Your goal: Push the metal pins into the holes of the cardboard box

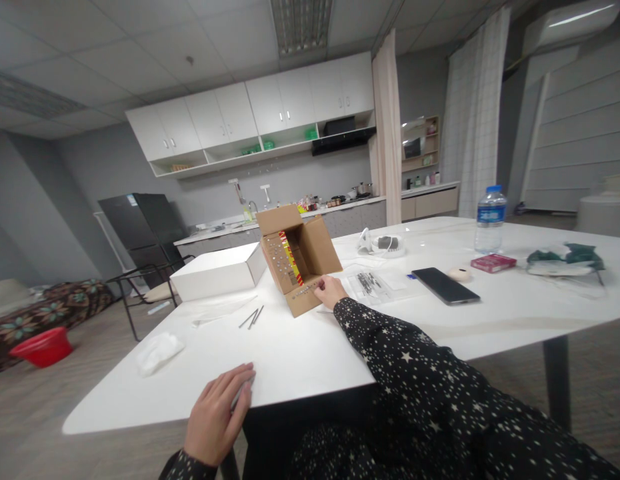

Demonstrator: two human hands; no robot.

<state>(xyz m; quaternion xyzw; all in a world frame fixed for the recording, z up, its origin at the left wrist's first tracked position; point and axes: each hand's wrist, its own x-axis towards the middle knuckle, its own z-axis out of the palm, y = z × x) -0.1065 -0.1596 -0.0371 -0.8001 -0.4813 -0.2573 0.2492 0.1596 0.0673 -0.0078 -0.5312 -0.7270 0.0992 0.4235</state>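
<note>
My right hand [331, 291] reaches across the white table [300, 353] and touches the lower flap of an open brown cardboard box [297, 263], which lies tilted on its side. Small metal pins dot the box flaps, and a red and yellow strip shows inside. My left hand [221, 413] rests flat on the near table edge, fingers together, holding nothing that I can see. Two loose nails [253, 317] lie on the table left of the box.
A white box [220, 272] stands behind the cardboard one. A clear bag of nails [373, 285], a black phone [445, 285], a water bottle [490, 219], a red pack [493, 263], crumpled tissue [159, 351] and green cloth [565, 259] lie around. A chair [145, 287] stands at the left.
</note>
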